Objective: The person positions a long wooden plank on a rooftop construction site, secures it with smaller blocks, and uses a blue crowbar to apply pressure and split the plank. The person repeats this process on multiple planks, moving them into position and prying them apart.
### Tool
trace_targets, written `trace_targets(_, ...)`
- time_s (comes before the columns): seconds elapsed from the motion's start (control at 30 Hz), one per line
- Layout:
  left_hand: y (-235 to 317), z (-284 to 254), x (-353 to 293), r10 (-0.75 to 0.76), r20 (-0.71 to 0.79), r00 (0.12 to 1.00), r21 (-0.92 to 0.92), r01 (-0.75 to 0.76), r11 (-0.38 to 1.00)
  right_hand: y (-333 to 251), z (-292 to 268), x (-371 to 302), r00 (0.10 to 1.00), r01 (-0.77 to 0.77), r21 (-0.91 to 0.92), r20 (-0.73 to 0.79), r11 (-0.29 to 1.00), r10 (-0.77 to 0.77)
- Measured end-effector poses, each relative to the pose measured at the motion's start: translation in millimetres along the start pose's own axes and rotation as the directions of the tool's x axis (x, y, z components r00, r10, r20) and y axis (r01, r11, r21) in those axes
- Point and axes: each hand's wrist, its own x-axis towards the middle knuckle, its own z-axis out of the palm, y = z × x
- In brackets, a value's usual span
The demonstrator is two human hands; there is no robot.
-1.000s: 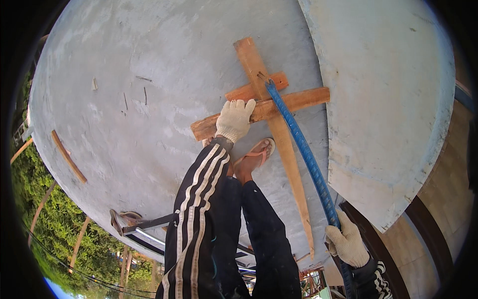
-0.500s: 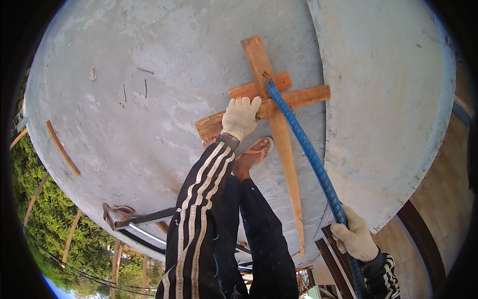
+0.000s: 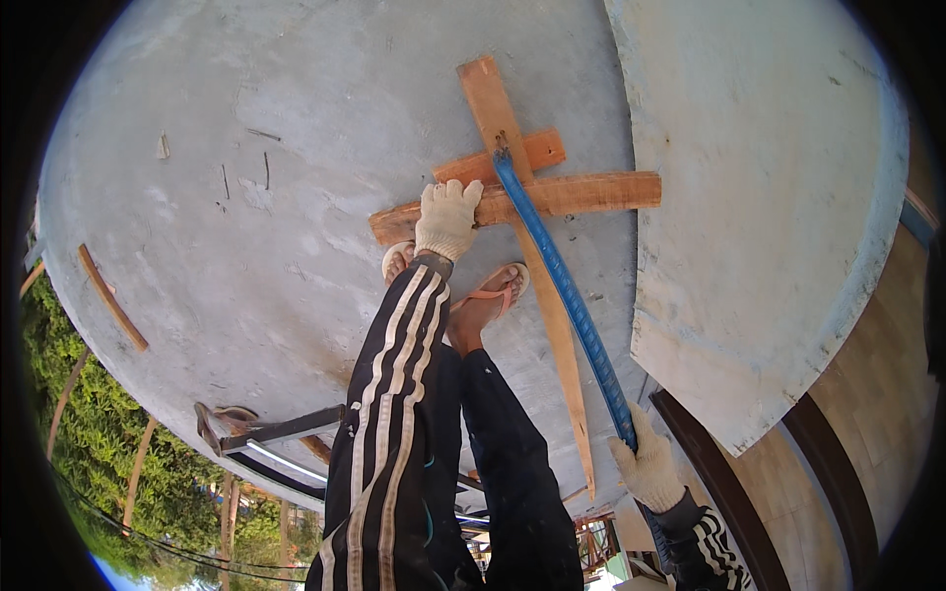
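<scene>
Grey concrete expanse point(image 3: 286, 197) is edged by pale slab point(image 3: 759, 217); blue ridged bar point(image 3: 567, 286) is gripped by right hand point(image 3: 650, 465), brown wooden plank point(image 3: 581, 194) by left hand point(image 3: 448, 219).

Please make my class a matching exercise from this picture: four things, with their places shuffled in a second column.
Things:
1. Left grip
2. Right grip
3. Long tapered board
4. Thin wood strip

Places:
A. Apart from the crossed boards, at the picture's left
B. On the longer crosspiece
C. Around the blue bar
D. Passing beneath the longer crosspiece

Pairs: 1-B, 2-C, 3-D, 4-A
</scene>
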Motion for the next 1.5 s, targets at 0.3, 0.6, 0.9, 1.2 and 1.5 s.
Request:
trace_targets(0.3,-2,11,-4,-0.047,0.009,0.999,0.102,0.046,0.994,-5,60,-4,0.980,0.121,0.092,-0.167,0.988,-0.104)
trace_targets(0.6,7,-5,7,-0.216,0.216,0.952,0.127,0.191,0.973,0,33,-44,0.981,0.056,-0.088,-0.180,0.994,-0.071)
trace_targets(0.9,13,-13,7,-0.209,0.209,0.955,0.096,0.193,0.977,30,86,-134,0.939,-0.335,-0.098,-0.121,0.937,0.323)
trace_targets(1.2,31,-14,-2,-0.247,0.118,0.962,0.117,0.234,0.965,77,119,-124,0.948,-0.228,-0.039,-0.235,0.973,0.213)
trace_targets(1.5,221,-57,-107,-0.511,0.724,0.463,-0.589,0.801,-0.109,83,136,-118,0.948,-0.286,-0.023,-0.150,0.958,0.280)
